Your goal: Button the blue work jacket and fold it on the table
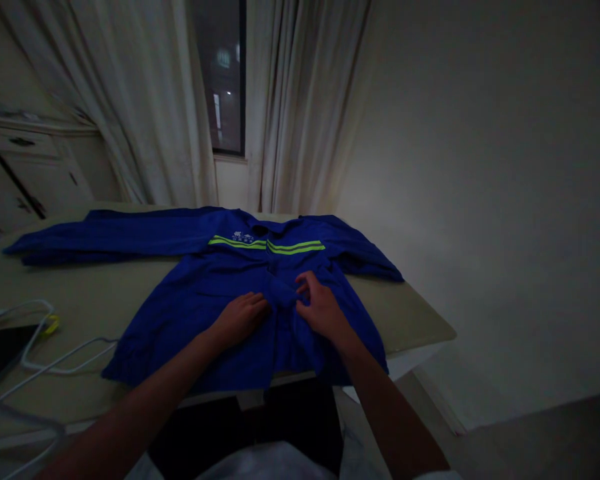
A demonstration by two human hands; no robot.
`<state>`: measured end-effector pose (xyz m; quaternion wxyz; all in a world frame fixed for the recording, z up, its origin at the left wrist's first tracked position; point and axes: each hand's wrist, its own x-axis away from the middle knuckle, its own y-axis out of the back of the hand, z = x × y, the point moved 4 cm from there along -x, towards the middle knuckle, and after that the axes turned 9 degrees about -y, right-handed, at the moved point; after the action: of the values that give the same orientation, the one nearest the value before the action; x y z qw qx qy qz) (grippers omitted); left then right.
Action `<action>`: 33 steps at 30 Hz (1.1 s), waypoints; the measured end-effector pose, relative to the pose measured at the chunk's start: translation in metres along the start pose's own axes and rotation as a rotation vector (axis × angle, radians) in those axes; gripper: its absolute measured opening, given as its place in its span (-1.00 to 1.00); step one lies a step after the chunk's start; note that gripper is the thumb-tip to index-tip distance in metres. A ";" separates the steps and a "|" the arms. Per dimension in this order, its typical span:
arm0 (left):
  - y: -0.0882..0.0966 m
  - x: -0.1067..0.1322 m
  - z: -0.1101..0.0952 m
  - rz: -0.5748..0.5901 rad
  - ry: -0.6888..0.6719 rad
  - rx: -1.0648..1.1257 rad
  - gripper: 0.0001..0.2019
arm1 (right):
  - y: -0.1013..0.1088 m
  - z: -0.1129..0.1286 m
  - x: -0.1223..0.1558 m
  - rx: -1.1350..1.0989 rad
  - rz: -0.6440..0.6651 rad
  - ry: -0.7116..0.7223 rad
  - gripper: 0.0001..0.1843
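A long-sleeved blue work jacket (200, 287) lies front side up on the table, with yellow-green stripes and a small white print on its chest. Its front is partly open below the chest. My left hand (243, 315) rests on the jacket just left of the front opening, fingers close together and laid over the cloth; its thumb is hidden. Over the right front panel is my right hand (323, 310), thumb and fingers apart and curved, with the loose front edge of the jacket beside the fingertips.
The pale table (423, 320) ends in a corner on the right, close to a plain wall (505, 200). On the left lie a dark-screened device (3, 350) and white cables (75, 363). Curtains (305, 113), a window and a cabinet (35, 167) stand behind.
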<state>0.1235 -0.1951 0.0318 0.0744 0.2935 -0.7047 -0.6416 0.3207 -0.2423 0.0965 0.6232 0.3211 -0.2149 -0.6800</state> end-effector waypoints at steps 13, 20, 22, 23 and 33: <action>-0.005 0.012 0.003 -0.069 0.019 0.068 -0.84 | -0.062 -0.007 0.010 -0.001 0.042 -0.129 -0.79; -0.002 0.007 -0.001 -0.016 0.061 0.071 -0.85 | -0.055 0.006 0.008 0.305 -0.065 -0.074 -0.91; 0.000 0.003 -0.004 0.026 0.083 0.005 -0.86 | -0.068 -0.003 0.006 0.195 -0.027 -0.118 -0.94; 0.001 0.001 -0.005 0.033 0.092 -0.025 -0.85 | -0.072 -0.009 0.005 0.124 -0.040 -0.144 -0.94; 0.002 0.009 -0.010 -0.161 -0.022 -0.086 -0.75 | -0.074 -0.031 0.004 -0.162 -0.135 -0.094 -0.89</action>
<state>0.1199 -0.2083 0.0326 0.0273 0.3385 -0.6513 -0.6786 0.2902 -0.2334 0.0227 0.5888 0.2513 -0.1663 -0.7500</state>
